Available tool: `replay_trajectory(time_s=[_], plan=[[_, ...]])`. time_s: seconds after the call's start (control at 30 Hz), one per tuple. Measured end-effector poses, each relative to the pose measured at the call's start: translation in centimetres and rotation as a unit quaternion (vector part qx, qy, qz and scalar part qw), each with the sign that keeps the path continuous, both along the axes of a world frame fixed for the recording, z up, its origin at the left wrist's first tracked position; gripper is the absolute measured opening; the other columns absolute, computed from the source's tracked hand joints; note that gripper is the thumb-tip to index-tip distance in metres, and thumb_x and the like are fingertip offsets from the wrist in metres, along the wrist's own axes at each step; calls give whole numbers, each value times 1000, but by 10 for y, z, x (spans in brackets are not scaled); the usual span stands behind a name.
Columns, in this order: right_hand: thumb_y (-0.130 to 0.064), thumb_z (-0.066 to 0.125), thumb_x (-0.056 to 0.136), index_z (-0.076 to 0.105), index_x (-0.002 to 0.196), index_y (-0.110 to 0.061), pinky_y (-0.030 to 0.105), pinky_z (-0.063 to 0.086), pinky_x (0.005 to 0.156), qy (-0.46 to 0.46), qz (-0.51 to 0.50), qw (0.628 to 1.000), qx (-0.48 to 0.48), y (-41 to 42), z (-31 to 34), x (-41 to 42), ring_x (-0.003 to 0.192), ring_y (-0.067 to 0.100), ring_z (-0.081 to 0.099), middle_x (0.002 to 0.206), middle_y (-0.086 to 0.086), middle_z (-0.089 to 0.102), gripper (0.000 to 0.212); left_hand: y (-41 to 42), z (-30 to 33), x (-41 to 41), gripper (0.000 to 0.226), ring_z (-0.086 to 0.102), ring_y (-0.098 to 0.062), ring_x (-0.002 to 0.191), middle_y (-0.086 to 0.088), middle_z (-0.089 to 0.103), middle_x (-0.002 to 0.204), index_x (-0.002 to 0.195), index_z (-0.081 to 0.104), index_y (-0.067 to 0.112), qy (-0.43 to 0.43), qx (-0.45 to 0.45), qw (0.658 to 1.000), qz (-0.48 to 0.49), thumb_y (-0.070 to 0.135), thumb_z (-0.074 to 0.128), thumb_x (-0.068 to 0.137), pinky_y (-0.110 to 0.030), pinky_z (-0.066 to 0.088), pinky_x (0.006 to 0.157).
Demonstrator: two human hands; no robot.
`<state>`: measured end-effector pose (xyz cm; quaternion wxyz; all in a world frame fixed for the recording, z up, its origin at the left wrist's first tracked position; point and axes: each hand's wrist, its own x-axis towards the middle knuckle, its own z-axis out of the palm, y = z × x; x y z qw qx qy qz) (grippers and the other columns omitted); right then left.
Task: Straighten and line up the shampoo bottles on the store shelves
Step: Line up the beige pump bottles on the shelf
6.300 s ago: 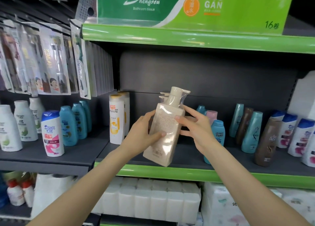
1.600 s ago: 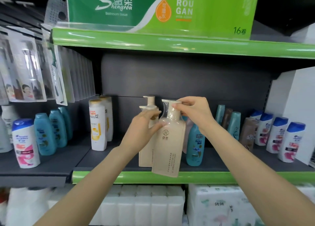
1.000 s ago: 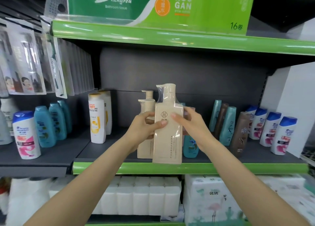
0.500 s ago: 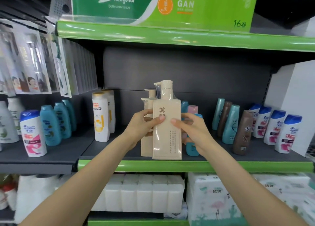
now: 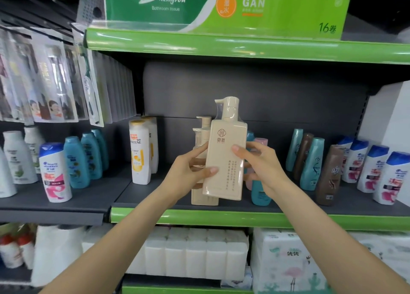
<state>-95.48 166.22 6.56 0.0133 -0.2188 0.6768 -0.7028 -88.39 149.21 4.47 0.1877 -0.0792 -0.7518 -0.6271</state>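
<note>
Beige pump bottle in both hands, not yet set in line

You grip the beige pump bottle point(image 5: 225, 158) between your left hand point(image 5: 188, 171) and right hand point(image 5: 264, 167), fingers curled round its sides, label facing out; it sits slightly tilted, its base seemingly just clear of the shelf point(image 5: 155, 201), in front of two matching bottles point(image 5: 203, 138). It looks near placement: seat it upright, square with that pair. To the right, the brown bottle point(image 5: 329, 176) and the teal ones point(image 5: 310, 163) lean, so that stretch seems left to straighten; the white Pantene bottles point(image 5: 139, 154) stand upright.
</note>
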Motion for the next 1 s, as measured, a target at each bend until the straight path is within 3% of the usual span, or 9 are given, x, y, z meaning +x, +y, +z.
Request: replay_trajectory(time_s=[0.17, 0.3, 0.4, 0.47, 0.57, 0.7, 0.83, 0.9, 1.0], plan=[[-18, 60, 90, 59, 118, -8, 37, 59, 61, -28, 22, 999, 7, 3, 1, -2, 87, 23, 69, 107, 11, 67, 29, -1, -1, -1, 58, 67, -17, 97, -1, 67, 107, 125, 46, 45, 1, -20, 1000, 6, 10, 66, 84, -42, 57, 80], [-19, 66, 86, 59, 115, -8, 48, 60, 69, -31, -4, 999, -16, 1, -1, -1, 90, 25, 69, 102, 8, 67, 32, 7, 4, -5, 64, 60, -12, 103, 3, 61, 119, 136, 40, 36, 41, -192, 975, 105, 25, 70, 81, -38, 51, 90], [-20, 70, 83, 57, 114, -8, 49, 59, 65, -31, -11, 999, -39, -1, -2, 1, 90, 26, 69, 97, 6, 66, 36, 22, 5, -7, 87, 52, -12, 104, 8, 53, 117, 137, 30, 39, 47, -301, 937, 172, 51, 76, 64, -38, 49, 84], [-22, 71, 83, 56, 113, -8, 47, 60, 62, -28, -4, 999, -42, 0, 0, 4, 88, 26, 69, 94, 5, 64, 36, 28, 6, -8, 95, 50, -14, 102, 8, 51, 112, 136, 28, 39, 32, -323, 924, 201, 60, 76, 57, -37, 48, 79], [-25, 68, 84, 58, 114, -9, 48, 60, 68, -22, 13, 999, -40, 6, 0, 3, 89, 27, 69, 99, 7, 65, 36, 26, 10, -9, 84, 56, -13, 97, 9, 58, 106, 126, 41, 38, 42, -286, 939, 186, 60, 74, 51, -38, 52, 79], [-24, 60, 87, 59, 122, -9, 37, 59, 74, -31, 97, 992, -76, 13, -6, -7, 94, 24, 69, 112, 11, 67, 38, 18, 11, -5, 72, 58, -5, 93, 16, 60, 104, 127, 48, 33, 49, -202, 971, 119, 37, 81, 63, -24, 51, 76], [-45, 60, 82, 54, 127, -20, 44, 54, 88, -82, 188, 976, -71, 9, -13, -11, 113, 26, 61, 125, 10, 63, 52, 18, 11, -1, 57, 60, 5, 84, 21, 61, 100, 113, 50, 45, 55, -136, 988, 51, 27, 81, 69, -12, 48, 71], [-49, 64, 78, 54, 128, -20, 45, 54, 87, -81, 196, 974, -75, 6, -14, -13, 115, 27, 60, 126, 10, 62, 59, 17, 10, 0, 57, 60, 5, 86, 21, 62, 102, 108, 45, 52, 52, -126, 990, 30, 24, 79, 71, -10, 48, 71], [-49, 72, 70, 59, 122, -18, 41, 57, 75, -47, 183, 978, -84, 3, -11, -14, 103, 22, 66, 113, 5, 69, 62, 13, 8, -1, 55, 62, -6, 100, 21, 65, 107, 107, 46, 56, 32, -107, 994, -4, 30, 74, 68, -17, 50, 83]])
